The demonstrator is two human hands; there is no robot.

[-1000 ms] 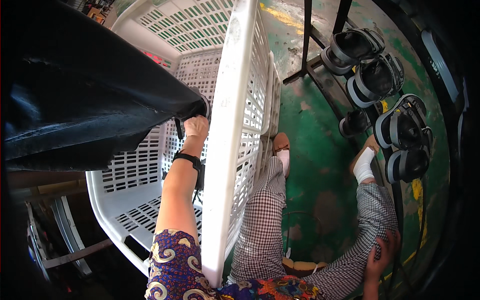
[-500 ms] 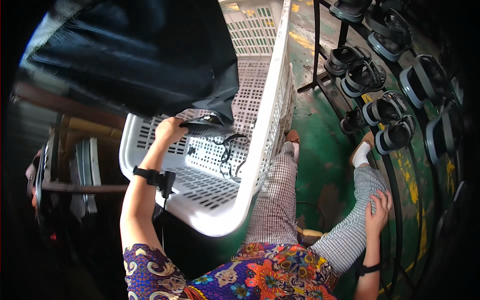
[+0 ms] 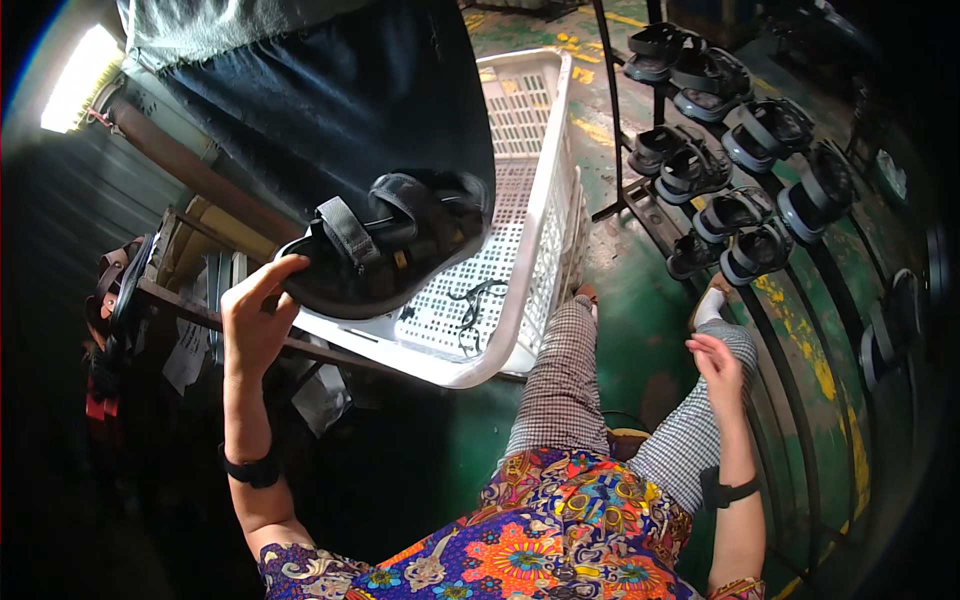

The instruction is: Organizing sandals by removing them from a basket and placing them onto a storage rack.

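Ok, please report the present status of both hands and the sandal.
Left hand holding black sandal by one end. Right hand empty, near right knee. Dark sheet hanging close behind sandal, white basket beneath.

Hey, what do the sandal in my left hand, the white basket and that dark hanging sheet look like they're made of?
Sandal: probably matte fabric webbing straps, judging by their woven look; the smooth black sole could be rubber or foam.
Basket: apparently moulded plastic, slightly glossy, with regular slots and a rounded rim.
Sheet: cloth or coated fabric, given its soft drape; I can't tell which.
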